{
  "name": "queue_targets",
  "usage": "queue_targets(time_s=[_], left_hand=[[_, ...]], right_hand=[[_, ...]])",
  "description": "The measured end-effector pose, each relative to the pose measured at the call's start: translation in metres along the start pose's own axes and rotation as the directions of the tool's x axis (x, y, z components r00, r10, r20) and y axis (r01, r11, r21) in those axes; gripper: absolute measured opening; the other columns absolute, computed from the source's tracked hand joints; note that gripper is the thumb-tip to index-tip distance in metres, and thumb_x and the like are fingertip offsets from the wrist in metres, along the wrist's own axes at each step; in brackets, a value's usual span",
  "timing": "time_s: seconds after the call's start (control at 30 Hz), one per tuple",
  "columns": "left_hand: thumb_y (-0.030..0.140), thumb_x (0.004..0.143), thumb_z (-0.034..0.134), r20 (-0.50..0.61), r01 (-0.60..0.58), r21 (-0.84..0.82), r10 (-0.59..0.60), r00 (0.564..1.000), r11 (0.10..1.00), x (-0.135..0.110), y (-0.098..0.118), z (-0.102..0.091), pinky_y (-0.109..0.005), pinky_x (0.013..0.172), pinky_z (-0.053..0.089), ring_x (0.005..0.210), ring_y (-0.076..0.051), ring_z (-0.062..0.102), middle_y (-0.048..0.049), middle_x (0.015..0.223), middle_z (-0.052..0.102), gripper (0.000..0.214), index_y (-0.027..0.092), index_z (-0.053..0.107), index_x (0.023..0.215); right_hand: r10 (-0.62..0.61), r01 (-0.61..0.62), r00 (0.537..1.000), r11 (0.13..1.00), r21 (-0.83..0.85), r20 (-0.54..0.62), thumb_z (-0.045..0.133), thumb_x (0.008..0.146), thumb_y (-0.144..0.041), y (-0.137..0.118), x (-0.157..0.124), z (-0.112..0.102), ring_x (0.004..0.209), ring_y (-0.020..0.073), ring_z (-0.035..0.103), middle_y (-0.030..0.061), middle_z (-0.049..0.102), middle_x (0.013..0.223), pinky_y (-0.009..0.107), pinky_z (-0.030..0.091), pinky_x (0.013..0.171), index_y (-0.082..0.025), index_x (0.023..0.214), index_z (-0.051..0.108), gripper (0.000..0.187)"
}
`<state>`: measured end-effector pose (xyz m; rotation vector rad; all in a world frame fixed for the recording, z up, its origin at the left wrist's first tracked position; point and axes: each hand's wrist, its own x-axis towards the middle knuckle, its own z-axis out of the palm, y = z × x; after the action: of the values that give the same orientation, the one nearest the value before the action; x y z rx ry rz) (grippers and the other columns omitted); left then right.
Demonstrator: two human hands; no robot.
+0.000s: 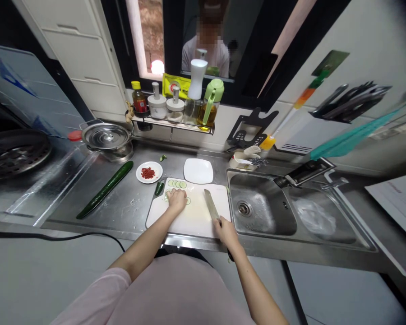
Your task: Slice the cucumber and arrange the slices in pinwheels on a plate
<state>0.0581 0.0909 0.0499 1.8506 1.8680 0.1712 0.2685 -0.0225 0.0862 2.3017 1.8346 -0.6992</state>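
Note:
A white cutting board [196, 221] lies on the steel counter in front of me. My left hand [177, 201] rests on its upper left part, fingers bent down onto cucumber slices [188, 201] and partly hiding them. Just above that hand, a row of overlapping cucumber slices [177, 184] lies flat. At the board's left corner sits a short cucumber end piece [159, 188]. My right hand [226, 230] is closed round the dark handle of a kitchen knife [210, 204], whose blade points away from me over the board's right side, apart from the slices.
Behind the board stand a white square plate [198, 170] and a small plate [156, 176] with red bits. A whole cucumber [105, 189] lies left, near a lidded steel pot [117, 151]. To the right is the sink [260, 216]. A bottle rack [172, 123] hangs behind.

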Motion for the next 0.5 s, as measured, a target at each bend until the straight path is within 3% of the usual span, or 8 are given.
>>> queue_targets(time_s=[0.27,0.37,0.5], left_hand=[[0.025,0.081,0.056,-0.039,0.076,-0.192,-0.085,0.996,0.978,-0.023,-0.002,0.0,-0.038,0.089,0.027,0.102,-0.023,0.056,-0.0019,0.088,0.071,0.009,0.024,0.065,0.084],[0.032,0.079,0.06,-0.056,0.138,-0.309,-0.163,0.985,0.941,-0.035,-0.018,0.001,-0.037,0.087,0.029,0.094,-0.021,0.06,0.0003,0.089,0.072,0.012,0.025,0.066,0.087],[0.033,0.079,0.06,-0.109,0.204,-0.333,-0.253,0.961,0.921,-0.046,-0.047,-0.002,-0.037,0.087,0.03,0.093,-0.021,0.061,0.0004,0.088,0.072,0.013,0.027,0.067,0.088]], right_hand=[[0.018,-0.017,1.0,1.0,-0.017,0.014,0.032,0.097,-0.041,-0.007,0.006,0.002,0.094,0.0191,0.063,0.0098,0.069,0.103,0.024,0.035,0.068,-0.02,0.109,0.061,0.038],[0.003,-0.002,1.0,0.999,-0.047,0.022,0.031,0.098,-0.037,-0.009,0.005,0.005,0.093,0.0187,0.064,0.0099,0.07,0.103,0.024,0.036,0.07,-0.019,0.107,0.061,0.036],[0.01,-0.007,0.999,0.998,-0.065,0.041,0.029,0.098,-0.036,-0.012,0.006,0.005,0.095,0.0197,0.064,0.011,0.07,0.104,0.026,0.038,0.071,-0.019,0.112,0.059,0.037]])
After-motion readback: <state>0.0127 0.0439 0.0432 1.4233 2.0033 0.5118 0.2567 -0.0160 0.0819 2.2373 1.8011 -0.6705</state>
